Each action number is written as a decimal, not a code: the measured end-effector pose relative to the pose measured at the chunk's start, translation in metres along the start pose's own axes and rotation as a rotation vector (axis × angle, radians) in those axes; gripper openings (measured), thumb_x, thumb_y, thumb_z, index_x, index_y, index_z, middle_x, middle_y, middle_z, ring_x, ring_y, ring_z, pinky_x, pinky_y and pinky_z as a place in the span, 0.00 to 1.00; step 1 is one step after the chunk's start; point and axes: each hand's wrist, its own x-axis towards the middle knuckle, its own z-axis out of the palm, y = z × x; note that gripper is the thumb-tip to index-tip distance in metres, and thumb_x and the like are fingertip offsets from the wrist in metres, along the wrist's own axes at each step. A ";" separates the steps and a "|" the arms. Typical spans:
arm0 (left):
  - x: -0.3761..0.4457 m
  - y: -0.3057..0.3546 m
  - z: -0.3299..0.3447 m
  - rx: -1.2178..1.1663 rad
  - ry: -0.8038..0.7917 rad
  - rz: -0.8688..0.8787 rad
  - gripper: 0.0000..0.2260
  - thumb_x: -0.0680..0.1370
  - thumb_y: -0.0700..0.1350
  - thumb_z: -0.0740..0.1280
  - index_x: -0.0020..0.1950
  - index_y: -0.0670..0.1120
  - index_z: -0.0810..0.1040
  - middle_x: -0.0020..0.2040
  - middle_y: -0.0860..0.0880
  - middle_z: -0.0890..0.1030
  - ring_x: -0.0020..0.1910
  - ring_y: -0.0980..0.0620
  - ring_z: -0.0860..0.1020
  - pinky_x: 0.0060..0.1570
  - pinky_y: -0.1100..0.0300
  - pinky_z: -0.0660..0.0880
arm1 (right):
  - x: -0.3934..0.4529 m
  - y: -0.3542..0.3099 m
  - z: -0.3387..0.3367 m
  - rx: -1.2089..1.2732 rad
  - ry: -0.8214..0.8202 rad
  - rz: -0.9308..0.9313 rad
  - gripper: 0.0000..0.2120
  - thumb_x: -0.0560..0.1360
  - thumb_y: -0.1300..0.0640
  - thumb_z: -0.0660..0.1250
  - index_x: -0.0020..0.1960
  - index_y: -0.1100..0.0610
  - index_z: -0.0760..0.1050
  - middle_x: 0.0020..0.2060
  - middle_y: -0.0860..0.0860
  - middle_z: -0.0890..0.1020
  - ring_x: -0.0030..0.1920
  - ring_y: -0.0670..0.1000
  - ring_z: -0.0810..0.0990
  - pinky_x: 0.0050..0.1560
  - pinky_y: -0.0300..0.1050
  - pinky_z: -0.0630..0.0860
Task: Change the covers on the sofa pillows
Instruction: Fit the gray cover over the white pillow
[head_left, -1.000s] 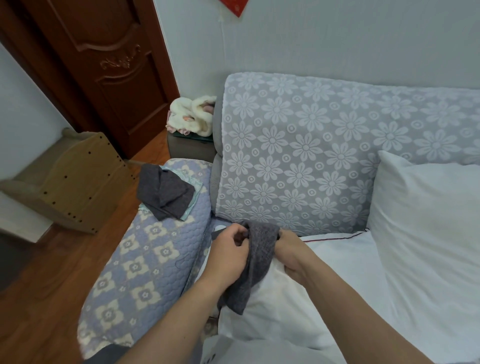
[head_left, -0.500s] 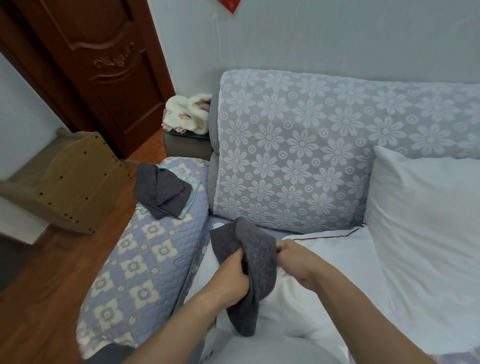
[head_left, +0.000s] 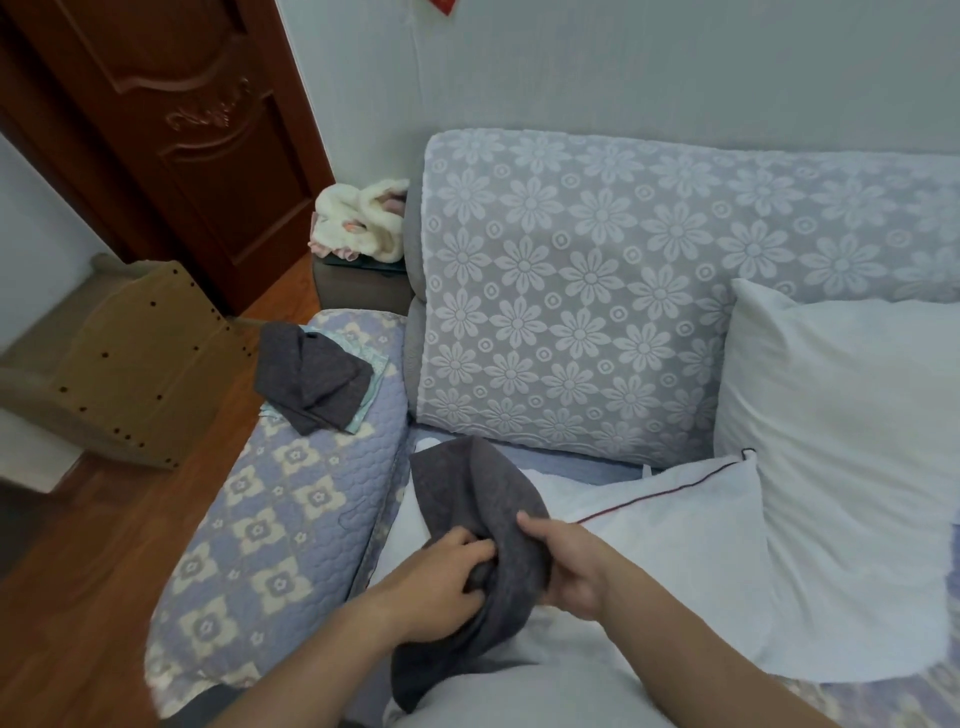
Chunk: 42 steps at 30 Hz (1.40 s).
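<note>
— What's happened with that dark grey knitted pillow cover (head_left: 483, 525) just now?

— It was bunched high between the hands a moment ago, close to the floral lilac sofa backrest (head_left: 597, 312). Now it has come down towards the person's lap, in front of the backrest, and more of it stands up in a rounded hood shape. I'd say they're working round the edge to find the opening.

— Both hands on it?

— Yes. The left hand (head_left: 441, 582) has its fingers curled into a fold of the cloth, clenched on it. The right hand (head_left: 566, 566) pinches the other side, thumb on top.

— And the pillow it's meant for?

— The bare white pillow with the red piped seam (head_left: 675, 525) lies flat under the cover, just in front of the backrest. A second plain white pillow (head_left: 841, 467) leans against the backrest further right. Neither is covered yet, so the job is early, I'd judge.

— Anything inside the cover?

— Nothing that I can see; it hangs limp. Another folded dark grey cloth (head_left: 311, 374) sits on the quilted sofa arm (head_left: 270, 519), left of the backrest, on top of something pale green.
</note>
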 end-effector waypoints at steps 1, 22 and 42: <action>0.000 -0.003 0.007 -0.073 0.053 -0.037 0.16 0.79 0.50 0.64 0.66 0.60 0.74 0.61 0.57 0.72 0.61 0.54 0.75 0.61 0.61 0.70 | 0.005 0.003 0.000 -0.031 0.055 -0.019 0.15 0.83 0.55 0.62 0.65 0.61 0.76 0.54 0.59 0.85 0.54 0.60 0.85 0.53 0.59 0.82; -0.032 -0.055 0.036 0.025 0.420 -0.195 0.14 0.71 0.35 0.65 0.43 0.55 0.69 0.41 0.53 0.81 0.41 0.48 0.79 0.36 0.57 0.67 | -0.042 -0.004 -0.046 0.530 0.008 0.011 0.19 0.81 0.53 0.62 0.62 0.67 0.77 0.55 0.64 0.83 0.52 0.62 0.83 0.55 0.60 0.79; 0.049 -0.035 -0.054 -0.489 0.617 -0.541 0.08 0.79 0.40 0.63 0.44 0.41 0.80 0.42 0.43 0.81 0.45 0.41 0.79 0.39 0.53 0.69 | -0.121 0.022 -0.141 0.657 0.219 -0.759 0.19 0.68 0.73 0.54 0.46 0.64 0.83 0.56 0.62 0.81 0.51 0.57 0.84 0.50 0.47 0.83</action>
